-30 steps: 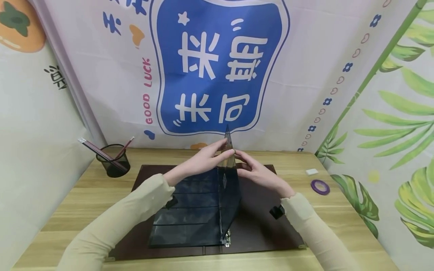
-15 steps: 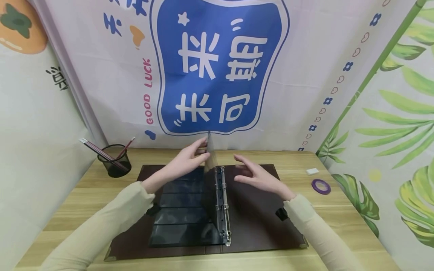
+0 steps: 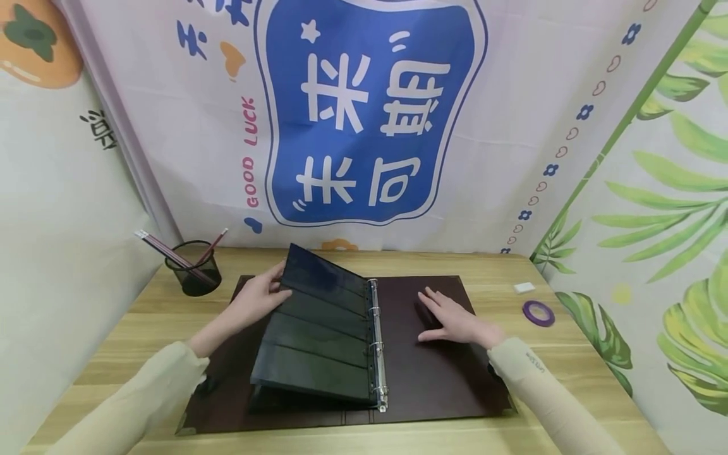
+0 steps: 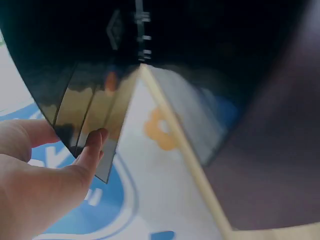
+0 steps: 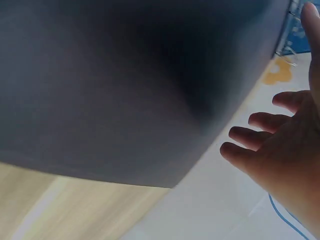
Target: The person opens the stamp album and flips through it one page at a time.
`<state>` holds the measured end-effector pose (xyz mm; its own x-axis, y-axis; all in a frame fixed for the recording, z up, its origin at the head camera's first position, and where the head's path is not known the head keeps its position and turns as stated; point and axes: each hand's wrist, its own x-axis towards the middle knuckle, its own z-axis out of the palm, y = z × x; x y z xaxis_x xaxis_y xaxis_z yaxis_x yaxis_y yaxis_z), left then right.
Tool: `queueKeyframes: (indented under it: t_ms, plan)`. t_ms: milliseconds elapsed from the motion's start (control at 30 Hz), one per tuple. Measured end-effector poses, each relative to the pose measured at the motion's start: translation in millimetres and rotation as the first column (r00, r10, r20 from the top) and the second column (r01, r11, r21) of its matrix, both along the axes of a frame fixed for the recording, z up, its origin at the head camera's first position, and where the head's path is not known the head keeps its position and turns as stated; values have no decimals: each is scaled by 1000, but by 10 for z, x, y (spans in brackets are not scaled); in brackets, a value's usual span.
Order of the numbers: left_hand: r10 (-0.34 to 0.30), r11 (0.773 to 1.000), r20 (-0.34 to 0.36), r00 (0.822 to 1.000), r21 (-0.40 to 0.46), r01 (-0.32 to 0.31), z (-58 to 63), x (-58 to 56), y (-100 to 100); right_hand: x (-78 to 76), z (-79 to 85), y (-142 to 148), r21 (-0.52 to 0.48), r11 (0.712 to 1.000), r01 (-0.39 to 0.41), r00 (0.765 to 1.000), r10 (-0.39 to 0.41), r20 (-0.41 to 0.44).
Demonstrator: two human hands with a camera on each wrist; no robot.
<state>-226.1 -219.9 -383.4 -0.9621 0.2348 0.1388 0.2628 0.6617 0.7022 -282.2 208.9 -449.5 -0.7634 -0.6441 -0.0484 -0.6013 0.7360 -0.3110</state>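
A dark brown ring binder [image 3: 400, 379] lies spread on the table, with metal rings [image 3: 378, 347] along its spine. On its left side a black pocket page [image 3: 321, 328] with horizontal strips is raised and tilted, its outer edge above more black pages beneath. My left hand [image 3: 258, 297] pinches that outer edge near the far corner; in the left wrist view the thumb and fingers [image 4: 89, 155] lie on either side of the sheet. Over the bare right cover, my right hand [image 3: 452, 319] hovers with spread fingers and holds nothing.
Back left stands a black mesh cup [image 3: 196, 278] with several pencils. On the right lie a white eraser [image 3: 524, 287] and a roll of purple tape [image 3: 538, 313]. A printed cloth [image 3: 472, 208] hangs behind the wooden table [image 3: 119, 354].
The black page has swung from upright over to the left with my left hand. My right hand has let go of the page and moved right, above the cover.
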Motion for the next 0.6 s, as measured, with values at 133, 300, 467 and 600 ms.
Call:
queueKeyframes:
  t_ms: [133,300,467,600]
  plan:
    - [25,995,-72,997,-96,-31,-204,30,-82,4,-71,23,70,998,1,1000,-3,31]
    - [17,982,-102,995,-185,-35,-414,49,-139,8,-137,47,101,995,0,999,-5,50]
    - [11,960,-105,994,-276,-40,-603,54,-174,-2,-186,63,101,995,-1,999,-3,40]
    - [19,940,-106,994,-336,-53,-740,81,-193,1,-197,68,89,996,-5,1000,2,30]
